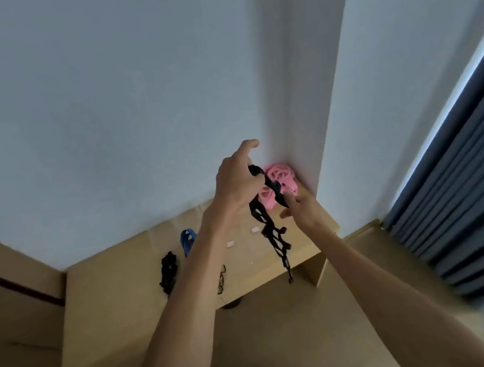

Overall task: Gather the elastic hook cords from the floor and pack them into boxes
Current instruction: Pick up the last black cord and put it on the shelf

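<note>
Black cord [270, 228] held up above the worktop [119, 289], top end pinched in the left hand [234, 184], a lower stretch nipped by the right hand [302, 209], both grips closed tight on it. Below the right grip, dangling limp: light, soft, stretchy, apt to tangle. Probably best taken near the ends. Pink cords [279, 178] just behind the grips; another black bundle [169, 271] and a blue cord [187, 240] lower left.

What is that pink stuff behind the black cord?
A pile of pink cords on the box top in the corner. The black cord and both hands hide part of it.
</note>
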The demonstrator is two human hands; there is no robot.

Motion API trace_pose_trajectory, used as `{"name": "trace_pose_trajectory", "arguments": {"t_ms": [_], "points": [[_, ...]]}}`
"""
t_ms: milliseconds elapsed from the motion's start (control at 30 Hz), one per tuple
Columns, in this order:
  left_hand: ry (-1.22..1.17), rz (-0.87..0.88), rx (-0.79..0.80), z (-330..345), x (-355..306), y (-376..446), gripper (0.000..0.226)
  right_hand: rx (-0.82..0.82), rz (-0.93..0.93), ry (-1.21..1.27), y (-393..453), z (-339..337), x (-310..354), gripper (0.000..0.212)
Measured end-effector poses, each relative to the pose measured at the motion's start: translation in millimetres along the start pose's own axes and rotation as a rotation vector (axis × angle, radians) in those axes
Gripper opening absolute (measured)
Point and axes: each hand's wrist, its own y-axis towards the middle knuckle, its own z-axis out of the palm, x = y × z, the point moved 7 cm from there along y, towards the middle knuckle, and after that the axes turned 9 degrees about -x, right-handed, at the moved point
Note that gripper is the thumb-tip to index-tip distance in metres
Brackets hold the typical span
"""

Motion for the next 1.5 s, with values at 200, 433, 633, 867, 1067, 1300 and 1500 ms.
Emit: {"name": "trace_pose_trajectory", "arguments": {"t_ms": [200,433,633,867,1067,1300,1500], "points": [[-0.055,-0.03,-0.102,-49,59,-38,0.034,-0.012,0.159,-0.054,-26,89,11,0.03],[-0.15,-0.052,-0.18,-112,95,-49,0.018,0.312,0.261,0.913,-82,172,67,0.054],[0.217,-0.096,-0.006,-146,140,-47,0.023,-0.064,0.302,0.466,-89,184,64,0.022],[-0.021,-0.191,0.045,-144,176,-55,0.042,0.455,-0.109,0.329,-107,247,96,0.03],[-0.2,-0.218,-0.37,-191,183,-40,0.025,1.07,-0.091,0.351,-127,286,110,0.035],[-0.491,-0.28,-0.878,-249,220,-58,0.015,1.084,-0.236,-0.183,-124,309,103,0.022],[-0.179,-0.742,-0.851,-251,323,-101,0.018,0.714,0.082,0.37,-95,312,108,0.017]]}}
